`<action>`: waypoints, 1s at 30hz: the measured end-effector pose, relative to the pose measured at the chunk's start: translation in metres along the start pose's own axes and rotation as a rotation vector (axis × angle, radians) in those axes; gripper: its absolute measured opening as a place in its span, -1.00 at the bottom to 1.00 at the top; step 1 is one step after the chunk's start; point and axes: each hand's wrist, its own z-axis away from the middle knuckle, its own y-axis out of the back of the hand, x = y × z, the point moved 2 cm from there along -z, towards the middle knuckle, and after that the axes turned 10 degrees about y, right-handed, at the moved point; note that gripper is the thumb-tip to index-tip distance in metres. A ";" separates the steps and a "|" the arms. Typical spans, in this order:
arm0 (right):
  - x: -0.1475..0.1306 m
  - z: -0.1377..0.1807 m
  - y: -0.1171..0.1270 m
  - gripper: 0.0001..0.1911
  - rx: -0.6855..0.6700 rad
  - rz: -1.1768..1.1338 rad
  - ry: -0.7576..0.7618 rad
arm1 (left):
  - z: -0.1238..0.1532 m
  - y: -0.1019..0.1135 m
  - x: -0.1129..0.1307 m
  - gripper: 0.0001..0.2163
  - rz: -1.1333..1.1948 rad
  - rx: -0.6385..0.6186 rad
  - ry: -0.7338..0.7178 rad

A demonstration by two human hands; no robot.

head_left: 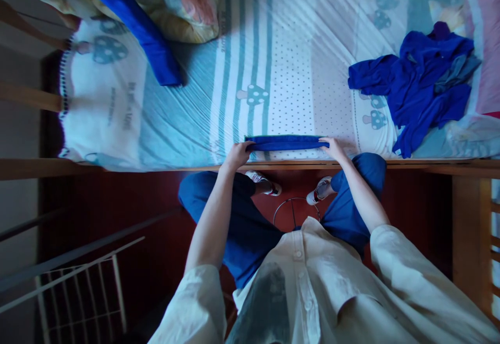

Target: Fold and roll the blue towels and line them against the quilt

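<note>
A narrow strip of folded blue cloth (287, 143) lies along the near edge of the bed, its long side parallel to that edge. My left hand (236, 155) is closed on its left end, thumb and fingers pinching the corner. At the right end, my right hand (334, 149) grips the other corner the same way. What garment the cloth is, I cannot tell from its folded shape. A crumpled heap of blue clothing (420, 81) rests on the bed to the right. Farther off at the upper left is another long folded blue cloth (144, 42).
The bed (292, 58) has a patterned sheet and a wooden edge rail (410, 164). A yellowish bundled quilt (195, 5) sits at the upper left. Below left stands a white wire rack (80, 297). A wooden post (471, 245) rises at the right.
</note>
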 end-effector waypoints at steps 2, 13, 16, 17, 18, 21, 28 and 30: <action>0.008 -0.007 0.001 -0.58 0.063 -0.076 -0.020 | -0.003 0.004 0.000 -0.58 0.067 0.047 0.036; 0.029 -0.029 -0.006 -0.65 0.223 -0.017 -0.217 | -0.028 0.008 0.004 -0.67 0.179 0.209 0.306; 0.026 -0.031 -0.009 -0.64 0.233 0.042 -0.241 | -0.033 0.006 0.005 -0.70 0.192 0.207 0.328; 0.024 -0.032 -0.010 -0.64 0.232 0.060 -0.243 | -0.034 0.005 0.005 -0.70 0.190 0.204 0.330; 0.023 -0.033 -0.010 -0.64 0.228 0.077 -0.246 | -0.035 0.005 0.006 -0.70 0.186 0.204 0.330; 0.022 -0.034 -0.011 -0.63 0.208 0.116 -0.263 | -0.036 0.005 0.007 -0.70 0.168 0.216 0.329; 0.031 -0.036 -0.017 -0.55 0.232 0.076 -0.251 | -0.038 0.003 0.002 -0.72 0.213 0.235 0.278; 0.033 -0.035 -0.017 -0.55 0.246 0.084 -0.242 | -0.037 0.002 0.000 -0.72 0.214 0.243 0.263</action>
